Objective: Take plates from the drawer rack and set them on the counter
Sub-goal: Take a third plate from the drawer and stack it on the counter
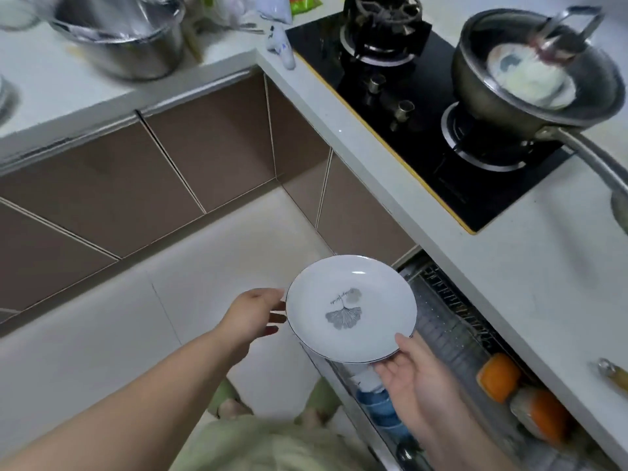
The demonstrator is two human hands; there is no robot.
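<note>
A white plate [351, 307] with a grey leaf print and a thin dark rim is held level above the floor, just left of the open drawer rack [452, 321]. My right hand [407, 372] grips its near right edge, thumb on top. My left hand [253, 312] is at the plate's left edge with its fingers spread, touching or almost touching the rim. In the wire rack below lie blue-and-white bowls [377, 399] and orange-lidded containers [498, 377]. The white counter [530, 266] runs along the right.
A black gas hob [407, 107] sits on the counter with a pan [530, 73] holding a dish on the right burner. A steel pot [122, 39] stands on the far counter. Brown cabinet fronts [136, 185] line the corner. A knife handle [615, 373] lies at right.
</note>
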